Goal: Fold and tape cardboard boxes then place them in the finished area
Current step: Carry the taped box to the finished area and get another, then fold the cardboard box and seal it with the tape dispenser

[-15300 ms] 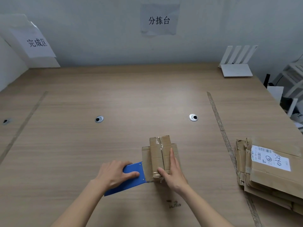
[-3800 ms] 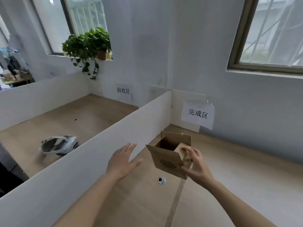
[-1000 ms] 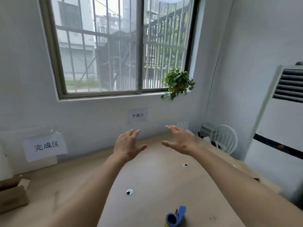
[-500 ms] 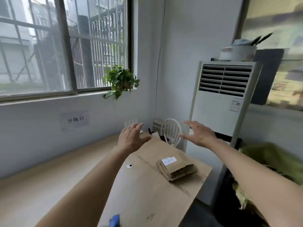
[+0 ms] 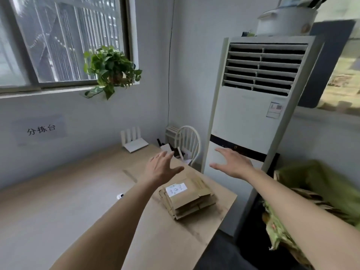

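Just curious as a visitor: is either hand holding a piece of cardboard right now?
No, the left hand and right hand hover with spread fingers above the stack of flattened cardboard boxes, holding nothing.

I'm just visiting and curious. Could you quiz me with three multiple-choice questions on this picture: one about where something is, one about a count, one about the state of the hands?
1. Where is the stack of flattened brown cardboard boxes?
A. On the windowsill
B. Near the right end of the wooden table
C. On top of the air conditioner

2. How many upright antennas has the white router?
A. One
B. Two
C. Four

3. What are the left hand and right hand doing?
A. Both open, holding nothing
B. Both gripping a box
C. One holding tape

Answers: 1 B, the stack lies on the tabletop by its right edge. 2 C, four white bars stand on it. 3 A, the fingers are spread in the air above the stack.
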Tool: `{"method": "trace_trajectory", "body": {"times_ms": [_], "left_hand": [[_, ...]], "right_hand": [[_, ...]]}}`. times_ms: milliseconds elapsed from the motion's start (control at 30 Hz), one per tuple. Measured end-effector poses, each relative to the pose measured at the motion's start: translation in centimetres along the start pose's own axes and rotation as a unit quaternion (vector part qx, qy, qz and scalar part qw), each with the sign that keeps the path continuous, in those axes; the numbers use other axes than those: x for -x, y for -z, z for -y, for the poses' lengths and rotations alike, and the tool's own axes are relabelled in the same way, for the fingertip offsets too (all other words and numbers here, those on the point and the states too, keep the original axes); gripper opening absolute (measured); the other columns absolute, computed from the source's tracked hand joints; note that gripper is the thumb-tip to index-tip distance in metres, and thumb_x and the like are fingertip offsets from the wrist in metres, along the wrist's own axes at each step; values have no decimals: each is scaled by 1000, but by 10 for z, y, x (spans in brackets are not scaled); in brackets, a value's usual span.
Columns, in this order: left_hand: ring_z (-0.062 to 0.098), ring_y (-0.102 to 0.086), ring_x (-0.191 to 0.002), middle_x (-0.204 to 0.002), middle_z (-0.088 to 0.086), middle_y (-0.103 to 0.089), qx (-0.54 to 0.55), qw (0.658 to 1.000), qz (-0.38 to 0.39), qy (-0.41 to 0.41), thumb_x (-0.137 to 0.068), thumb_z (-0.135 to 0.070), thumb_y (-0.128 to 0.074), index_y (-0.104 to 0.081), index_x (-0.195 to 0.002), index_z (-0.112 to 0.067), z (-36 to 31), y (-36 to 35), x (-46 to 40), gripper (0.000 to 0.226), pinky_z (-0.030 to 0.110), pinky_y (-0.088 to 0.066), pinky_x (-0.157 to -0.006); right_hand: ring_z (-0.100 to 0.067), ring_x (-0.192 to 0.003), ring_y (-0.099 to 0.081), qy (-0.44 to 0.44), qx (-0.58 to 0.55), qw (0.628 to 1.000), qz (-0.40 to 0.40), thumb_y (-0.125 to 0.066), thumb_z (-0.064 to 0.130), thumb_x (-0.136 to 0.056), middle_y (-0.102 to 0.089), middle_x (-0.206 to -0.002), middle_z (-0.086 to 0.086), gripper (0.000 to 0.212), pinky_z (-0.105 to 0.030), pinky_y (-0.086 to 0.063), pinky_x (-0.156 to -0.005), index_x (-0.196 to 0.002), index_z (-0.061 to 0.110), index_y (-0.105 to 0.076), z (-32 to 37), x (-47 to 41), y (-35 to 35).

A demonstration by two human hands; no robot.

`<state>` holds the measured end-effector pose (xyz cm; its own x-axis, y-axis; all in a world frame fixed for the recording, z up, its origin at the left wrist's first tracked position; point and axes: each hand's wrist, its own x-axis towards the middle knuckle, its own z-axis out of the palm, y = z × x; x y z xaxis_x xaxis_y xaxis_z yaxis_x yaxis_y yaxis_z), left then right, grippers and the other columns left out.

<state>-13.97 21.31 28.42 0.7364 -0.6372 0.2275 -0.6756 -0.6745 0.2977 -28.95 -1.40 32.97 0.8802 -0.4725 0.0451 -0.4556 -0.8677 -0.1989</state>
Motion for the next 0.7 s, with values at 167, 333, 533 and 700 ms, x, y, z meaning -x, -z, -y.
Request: {"method": "trace_trajectory", "body": {"times_ms": [167, 333, 533, 700], "left_hand": [[28, -34, -145, -161, 8, -32, 24, 999, 34, 35, -88, -72, -52, -31, -155, -26, 28, -77, -85, 84, 46, -32, -117], [30, -33, -146, -162, 11, -30, 30, 991, 95, 89, -87, -75, -51, -26, -157, -28, 58, -151, -148, 88, 47, -28, -118], [30, -37, -143, -159, 11, -33, 31, 976, 158, 149, -86, -79, -48, -21, -159, -29, 88, -230, -174, 92, 44, -30, -115], [28, -44, -135, -151, 5, -40, 59, 957, 196, 205, -86, -75, -51, -17, -159, -31, 101, -292, -178, 92, 42, -39, -106]], "right_hand": [[-18, -145, -38, 9, 0, 999, 41, -52, 76, -85, -33, -161, 11, 78, -47, -39, -108, -152, 40, -34, -23, -102, -59], [-20, -143, -41, 9, -10, 994, 106, -52, 78, -84, -34, -160, 10, 81, -48, -41, -106, -152, 41, -31, -42, -191, -119], [-21, -139, -44, 7, -27, 983, 181, -54, 74, -86, -37, -157, 10, 75, -46, -43, -102, -151, 45, -30, -67, -254, -195], [-20, -147, -34, -8, -55, 968, 243, -58, 77, -81, -25, -165, 12, 90, -54, -39, -113, -157, 41, -23, -95, -287, -262]]}}
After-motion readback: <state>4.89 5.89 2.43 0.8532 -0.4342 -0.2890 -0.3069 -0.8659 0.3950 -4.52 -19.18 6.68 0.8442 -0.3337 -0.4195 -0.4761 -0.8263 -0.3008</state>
